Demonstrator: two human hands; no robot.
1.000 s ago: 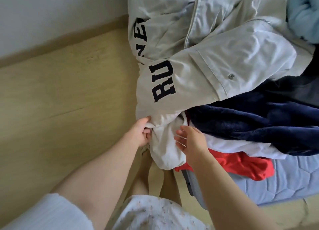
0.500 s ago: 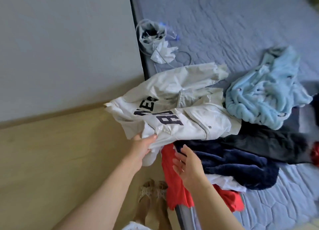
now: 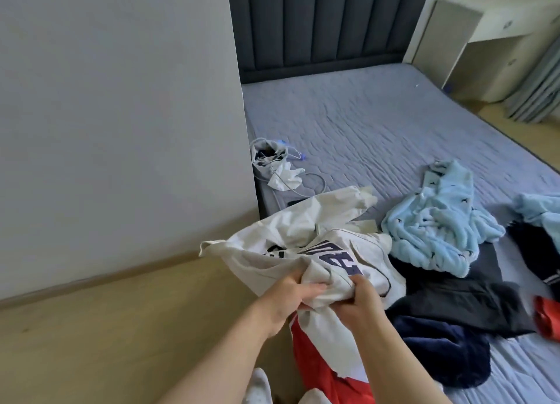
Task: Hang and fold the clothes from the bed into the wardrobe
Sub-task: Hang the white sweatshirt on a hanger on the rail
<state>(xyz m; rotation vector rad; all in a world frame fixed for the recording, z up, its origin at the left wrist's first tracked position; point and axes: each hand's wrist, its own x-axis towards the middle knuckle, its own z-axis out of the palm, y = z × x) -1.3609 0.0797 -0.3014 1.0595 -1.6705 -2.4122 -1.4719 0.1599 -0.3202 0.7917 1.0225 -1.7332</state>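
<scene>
A cream jacket (image 3: pixel 291 240) with dark block letters is bunched up at the bed's near left corner. My left hand (image 3: pixel 291 294) and my right hand (image 3: pixel 360 300) both grip a fold of its fabric, side by side. Under it hangs a red garment (image 3: pixel 315 361) over the bed's edge. To the right lie a navy fleece (image 3: pixel 439 349), a dark grey garment (image 3: pixel 460 300) and a light blue fleece (image 3: pixel 436 221) on the bed (image 3: pixel 394 124). No wardrobe is in view.
A small grey pouch with cords and a crumpled white tissue (image 3: pixel 272 167) lies by the bed's left edge. A grey wall (image 3: pixel 121 115) stands on the left above the wooden floor (image 3: pixel 121 328). Another light blue piece (image 3: pixel 539 206) and a red item (image 3: pixel 545 315) lie at far right.
The view has lifted, showing the whole bed and headboard. My right hand, open beside the pile before, now grips the cream jacket next to my left, and the jacket is bunched higher.
</scene>
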